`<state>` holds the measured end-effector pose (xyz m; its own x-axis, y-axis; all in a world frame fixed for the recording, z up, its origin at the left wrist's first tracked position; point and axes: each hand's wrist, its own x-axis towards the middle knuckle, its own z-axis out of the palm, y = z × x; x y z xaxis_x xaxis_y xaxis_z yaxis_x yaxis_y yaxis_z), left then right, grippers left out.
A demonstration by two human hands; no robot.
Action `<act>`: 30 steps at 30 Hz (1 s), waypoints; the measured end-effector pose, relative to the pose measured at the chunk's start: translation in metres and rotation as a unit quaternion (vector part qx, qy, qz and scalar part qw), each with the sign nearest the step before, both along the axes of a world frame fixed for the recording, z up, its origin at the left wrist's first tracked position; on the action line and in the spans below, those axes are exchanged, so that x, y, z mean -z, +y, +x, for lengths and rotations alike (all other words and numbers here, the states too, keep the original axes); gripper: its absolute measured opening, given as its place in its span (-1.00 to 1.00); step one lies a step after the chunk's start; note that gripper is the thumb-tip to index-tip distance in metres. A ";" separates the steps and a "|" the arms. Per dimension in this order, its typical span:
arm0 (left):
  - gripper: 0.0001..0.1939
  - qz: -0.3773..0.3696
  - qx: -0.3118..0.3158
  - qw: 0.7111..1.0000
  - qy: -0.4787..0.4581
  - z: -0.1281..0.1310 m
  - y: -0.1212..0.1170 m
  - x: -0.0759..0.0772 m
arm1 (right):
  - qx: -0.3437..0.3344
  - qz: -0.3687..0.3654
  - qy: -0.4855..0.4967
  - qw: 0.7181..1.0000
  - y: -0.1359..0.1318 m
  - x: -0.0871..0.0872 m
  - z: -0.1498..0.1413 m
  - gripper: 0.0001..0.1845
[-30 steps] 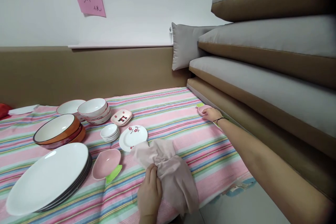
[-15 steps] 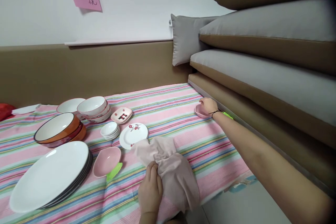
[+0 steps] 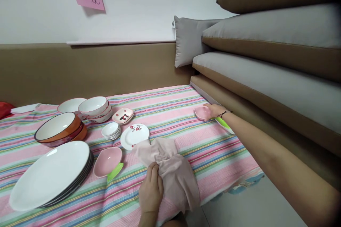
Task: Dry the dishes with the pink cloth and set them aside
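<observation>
Near the lower middle, my left hand (image 3: 151, 188) is closed on a crumpled dusty-pink cloth (image 3: 181, 177), pinching its gathered part. Far out to the right, my right hand (image 3: 215, 110) grips the side of a small pink bowl (image 3: 201, 113); its fingers partly cover the bowl. Just under my right wrist lies a green dish with a pale rim (image 3: 225, 125), partly hidden by the arm. Left of the cloth sits another pink bowl (image 3: 108, 161) with a green leaf-shaped handle. A white plate with red flowers (image 3: 135, 134) lies behind the cloth, which touches or overlaps its edge.
At left stand oval white plates (image 3: 50, 177), orange bowls (image 3: 57, 127), white bowls (image 3: 93, 106), small white dishes (image 3: 110, 130) and square patterned dishes (image 3: 123, 115). Stacked cushions (image 3: 266, 67) border the striped tablecloth (image 3: 165, 113) on the right. The cloth's front edge drops toward the floor.
My right hand has closed on the pink bowl and shifted it slightly left, uncovering more of the green dish. My left hand stays on the cloth.
</observation>
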<state>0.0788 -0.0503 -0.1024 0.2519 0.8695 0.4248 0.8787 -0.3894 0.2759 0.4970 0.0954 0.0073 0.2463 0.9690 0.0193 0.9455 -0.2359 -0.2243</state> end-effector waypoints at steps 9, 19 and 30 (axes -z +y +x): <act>-0.68 -0.016 -0.003 1.000 0.008 -0.001 -0.001 0.004 | 0.131 -0.016 -0.027 0.991 0.001 0.016 -0.006 -0.06; -0.68 -0.014 0.006 1.000 -0.005 0.001 -0.001 0.004 | 0.144 -0.019 -0.015 0.989 -0.006 0.008 0.011 -0.25; -0.68 -0.025 0.012 1.000 0.001 -0.001 0.003 0.009 | 0.132 0.042 0.021 0.990 -0.051 -0.015 0.040 -0.53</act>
